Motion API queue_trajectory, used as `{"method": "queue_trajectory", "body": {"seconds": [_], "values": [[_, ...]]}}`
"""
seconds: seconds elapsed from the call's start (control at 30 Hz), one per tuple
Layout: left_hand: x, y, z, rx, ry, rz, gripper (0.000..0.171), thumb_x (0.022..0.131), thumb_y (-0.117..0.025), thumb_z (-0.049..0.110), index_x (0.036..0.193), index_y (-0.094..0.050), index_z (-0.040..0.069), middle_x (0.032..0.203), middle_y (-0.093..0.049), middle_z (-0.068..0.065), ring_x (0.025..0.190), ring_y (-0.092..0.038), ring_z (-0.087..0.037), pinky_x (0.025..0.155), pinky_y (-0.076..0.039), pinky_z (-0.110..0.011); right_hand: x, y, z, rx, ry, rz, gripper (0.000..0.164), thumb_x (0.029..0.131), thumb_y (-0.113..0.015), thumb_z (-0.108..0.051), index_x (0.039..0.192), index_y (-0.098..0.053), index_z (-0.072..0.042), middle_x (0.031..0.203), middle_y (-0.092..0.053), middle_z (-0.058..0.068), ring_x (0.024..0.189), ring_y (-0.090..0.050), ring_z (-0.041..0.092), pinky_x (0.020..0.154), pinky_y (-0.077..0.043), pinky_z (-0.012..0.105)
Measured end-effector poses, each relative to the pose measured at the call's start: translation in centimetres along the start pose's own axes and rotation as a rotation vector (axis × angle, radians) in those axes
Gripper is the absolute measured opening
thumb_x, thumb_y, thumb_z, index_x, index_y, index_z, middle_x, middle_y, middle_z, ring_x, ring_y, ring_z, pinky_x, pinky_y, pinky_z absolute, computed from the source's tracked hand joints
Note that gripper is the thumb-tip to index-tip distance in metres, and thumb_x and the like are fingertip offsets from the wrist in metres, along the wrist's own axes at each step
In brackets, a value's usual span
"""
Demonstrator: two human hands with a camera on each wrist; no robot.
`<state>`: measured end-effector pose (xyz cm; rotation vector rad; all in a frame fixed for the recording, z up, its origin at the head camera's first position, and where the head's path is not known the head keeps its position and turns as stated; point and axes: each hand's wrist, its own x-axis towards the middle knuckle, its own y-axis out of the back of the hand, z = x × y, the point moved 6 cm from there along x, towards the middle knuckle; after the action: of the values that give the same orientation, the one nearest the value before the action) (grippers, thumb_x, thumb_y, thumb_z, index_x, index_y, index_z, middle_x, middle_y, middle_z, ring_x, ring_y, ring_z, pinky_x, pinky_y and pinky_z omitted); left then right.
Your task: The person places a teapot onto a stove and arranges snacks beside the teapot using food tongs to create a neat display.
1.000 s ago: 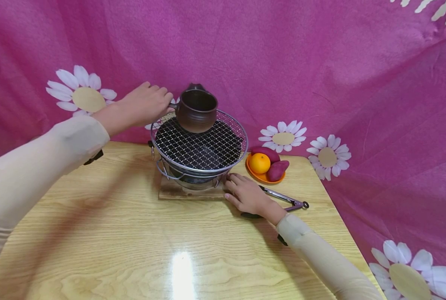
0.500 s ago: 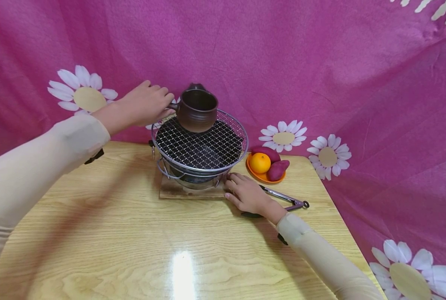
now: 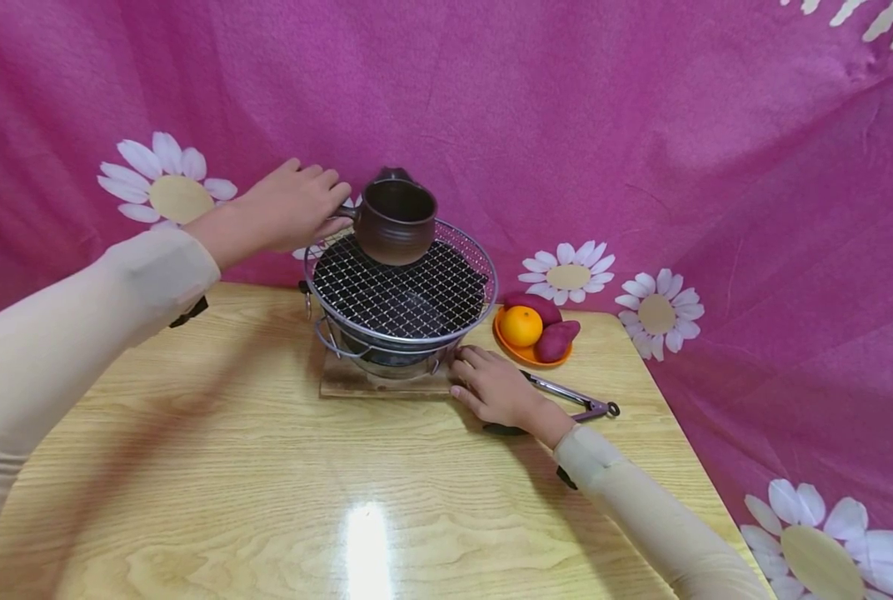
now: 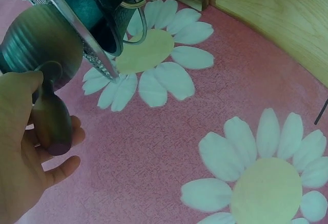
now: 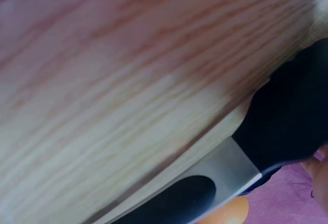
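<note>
My left hand [image 3: 292,204] grips the stubby side handle of a dark brown ribbed clay teapot [image 3: 396,229]. The lidless teapot, its spout at the back, overlaps the rear of a round wire grill rack [image 3: 397,312] in the head view. From the left wrist, the thumb and fingers wrap the handle [image 4: 53,124]. Below the rack is a dark stove bowl [image 3: 386,357] on a wooden board [image 3: 379,390]. My right hand [image 3: 495,389] lies palm down by the board's right edge, fingers loosely bent, above the tongs [image 3: 566,392]. Those black-tipped tongs [image 5: 287,111] fill the right wrist view's lower right.
An orange plate [image 3: 529,357] holds an orange [image 3: 521,326] and purple sweet potatoes [image 3: 556,341] right of the stove. Behind the wooden table [image 3: 266,483] hangs a pink cloth [image 3: 476,100] printed with daisies. The table's right edge runs past the tongs.
</note>
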<state>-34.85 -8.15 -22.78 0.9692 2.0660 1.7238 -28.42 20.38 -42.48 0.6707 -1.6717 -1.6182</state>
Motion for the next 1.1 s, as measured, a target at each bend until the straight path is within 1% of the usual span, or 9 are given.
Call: {"method": "queue_trajectory", "body": {"seconds": [0.13,0.2,0.4,0.47,0.6,0.77,0.93,1.1], "values": [[-0.3,0.3,0.0,-0.004,0.003,-0.004,0.048,0.107,-0.045,0.039,0.124,-0.051,-0.005,0.121,-0.058,-0.027,0.115,-0.056,-0.045,0.1,-0.044,-0.062,0.0,0.1,0.0,-0.001,0.008,0.008,0.033,0.103,-0.053,-0.035,0.121,-0.063,-0.01,0.126,-0.06,0.011,0.121,-0.055,0.028,0.109,-0.047,0.043],[-0.5,0.6,0.1,-0.009,0.005,0.007,0.047,0.107,-0.046,0.039,0.124,-0.051,-0.005,0.122,-0.057,-0.027,0.116,-0.054,-0.045,0.102,-0.043,-0.062,0.0,0.1,0.0,-0.001,0.012,0.015,0.032,0.102,-0.054,-0.035,0.12,-0.063,-0.009,0.126,-0.061,0.011,0.121,-0.056,0.028,0.109,-0.047,0.044],[-1.4,1.8,0.3,-0.039,0.02,0.072,0.048,0.107,-0.047,0.038,0.131,-0.049,-0.003,0.129,-0.054,-0.027,0.124,-0.05,-0.045,0.107,-0.039,-0.064,0.0,0.3,-0.1,-0.011,0.02,0.015,0.031,0.102,-0.056,-0.034,0.119,-0.063,-0.009,0.126,-0.061,0.011,0.12,-0.057,0.028,0.108,-0.048,0.043],[-1.8,2.3,0.5,-0.048,0.018,0.11,0.047,0.106,-0.049,0.037,0.132,-0.05,-0.002,0.129,-0.054,-0.026,0.124,-0.05,-0.045,0.107,-0.039,-0.064,0.1,0.3,-0.2,-0.013,0.021,0.007,0.031,0.102,-0.057,-0.034,0.119,-0.064,-0.009,0.125,-0.062,0.011,0.119,-0.057,0.028,0.108,-0.049,0.043],[-2.7,3.2,0.7,-0.071,0.005,0.216,0.044,0.104,-0.054,0.036,0.13,-0.053,0.0,0.125,-0.056,-0.024,0.12,-0.052,-0.044,0.103,-0.04,-0.062,0.3,0.5,-0.2,-0.016,0.021,-0.012,0.032,0.102,-0.056,-0.034,0.12,-0.064,-0.009,0.126,-0.062,0.011,0.12,-0.058,0.028,0.108,-0.049,0.043],[-3.8,3.9,1.1,-0.103,-0.004,0.32,0.043,0.102,-0.058,0.034,0.131,-0.054,0.001,0.124,-0.057,-0.023,0.12,-0.052,-0.043,0.102,-0.04,-0.061,0.4,0.8,-0.1,-0.031,0.033,-0.027,0.033,0.102,-0.057,-0.035,0.121,-0.064,-0.009,0.126,-0.062,0.011,0.121,-0.058,0.028,0.108,-0.049,0.043],[-5.0,4.1,1.4,-0.099,0.015,0.398,0.045,0.101,-0.058,0.033,0.132,-0.056,0.001,0.125,-0.058,-0.023,0.12,-0.052,-0.043,0.101,-0.04,-0.06,0.4,0.8,0.2,-0.048,0.023,-0.062,0.034,0.103,-0.055,-0.038,0.12,-0.064,-0.011,0.128,-0.062,0.01,0.122,-0.059,0.028,0.108,-0.049,0.043],[-6.0,3.6,2.0,-0.086,0.03,0.474,0.045,0.1,-0.057,0.033,0.13,-0.058,-0.001,0.122,-0.061,-0.022,0.117,-0.055,-0.042,0.099,-0.042,-0.058,0.3,1.0,0.3,-0.053,0.014,-0.099,0.036,0.103,-0.055,-0.04,0.122,-0.064,-0.01,0.131,-0.062,0.011,0.123,-0.059,0.029,0.108,-0.049,0.045]]}}
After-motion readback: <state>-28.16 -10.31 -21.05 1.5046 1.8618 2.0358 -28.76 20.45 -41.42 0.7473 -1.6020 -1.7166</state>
